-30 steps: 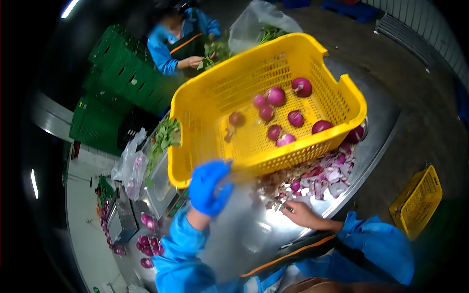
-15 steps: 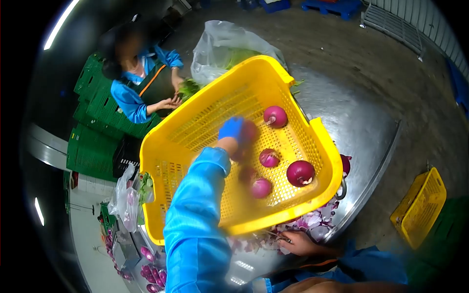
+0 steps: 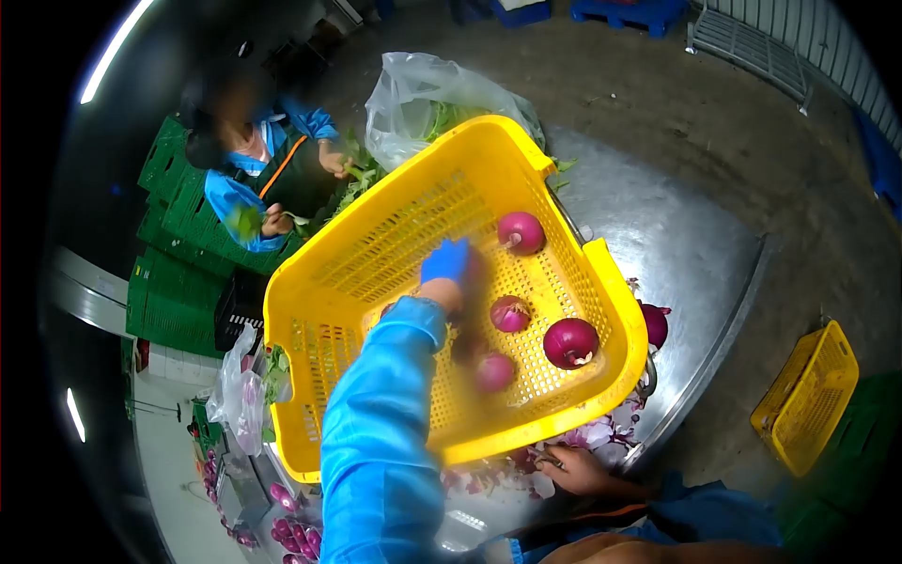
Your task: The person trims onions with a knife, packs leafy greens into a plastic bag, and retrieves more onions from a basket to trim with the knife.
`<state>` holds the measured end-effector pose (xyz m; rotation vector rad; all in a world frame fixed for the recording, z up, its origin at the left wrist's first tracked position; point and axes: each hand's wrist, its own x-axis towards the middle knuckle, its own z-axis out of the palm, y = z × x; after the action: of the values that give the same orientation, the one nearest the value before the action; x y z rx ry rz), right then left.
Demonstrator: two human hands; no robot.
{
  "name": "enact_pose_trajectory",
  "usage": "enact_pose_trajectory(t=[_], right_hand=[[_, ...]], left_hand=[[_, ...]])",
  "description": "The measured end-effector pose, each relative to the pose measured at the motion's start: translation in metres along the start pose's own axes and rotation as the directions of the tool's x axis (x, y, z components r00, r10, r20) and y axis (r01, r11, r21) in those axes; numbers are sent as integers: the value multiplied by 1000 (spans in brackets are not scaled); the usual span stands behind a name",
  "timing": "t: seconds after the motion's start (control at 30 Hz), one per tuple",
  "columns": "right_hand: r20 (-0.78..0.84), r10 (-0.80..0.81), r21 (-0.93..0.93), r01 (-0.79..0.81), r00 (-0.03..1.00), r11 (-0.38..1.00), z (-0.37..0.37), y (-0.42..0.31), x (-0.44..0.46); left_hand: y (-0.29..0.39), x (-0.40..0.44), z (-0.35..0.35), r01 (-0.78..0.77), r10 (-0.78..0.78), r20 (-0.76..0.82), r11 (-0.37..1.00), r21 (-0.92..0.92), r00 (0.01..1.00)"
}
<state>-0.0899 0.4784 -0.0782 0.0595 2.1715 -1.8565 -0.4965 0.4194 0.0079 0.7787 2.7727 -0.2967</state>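
My left hand (image 3: 445, 263), in a blue glove, reaches into a large yellow basket (image 3: 310, 348). A blurred red onion lies against its far side; the fingertips are hidden, so its grip cannot be made out. More onions rest on the basket floor, among them a dark one (image 3: 570, 343), one higher up (image 3: 520, 233) and a smaller one (image 3: 509, 314). My bare right hand (image 3: 575, 470) is closed round a small metal tool, apparently a knife (image 3: 543, 457), just below the basket's near edge. Onion peelings (image 3: 601, 434) lie beside that hand.
A co-worker (image 3: 272, 179) across the metal table (image 3: 681, 235) handles green leaves near a plastic bag (image 3: 423, 99). Green crates (image 3: 174, 301) are stacked at left. Packed onions (image 3: 296, 536) sit lower left. Another yellow basket (image 3: 806, 399) stands on the right.
My left hand has moved from outside the basket's near edge into it. The basket appears lower and further left. My right hand keeps the tool and appears lower. The co-worker's hands have moved apart.
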Motion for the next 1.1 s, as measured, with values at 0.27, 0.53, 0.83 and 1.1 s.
enact_pose_trajectory(t=[0.27,0.53,0.83,1.1], right_hand=[[-167,-336,-89,325,927,941,-4,-67,-26],[-222,-195,92,220,955,971,15,-84,-46],[-214,-141,183,182,967,966,70,-63,-58],[-36,4,403,11,999,915,120,-45,-68]], left_hand=[[-26,-128,-78,-359,32,-392,475,-803,919],[-13,-330,-117,-307,227,-376,-286,-908,899],[17,-471,26,116,265,-49,-572,-812,963],[31,-520,184,63,115,-45,-785,-616,992]])
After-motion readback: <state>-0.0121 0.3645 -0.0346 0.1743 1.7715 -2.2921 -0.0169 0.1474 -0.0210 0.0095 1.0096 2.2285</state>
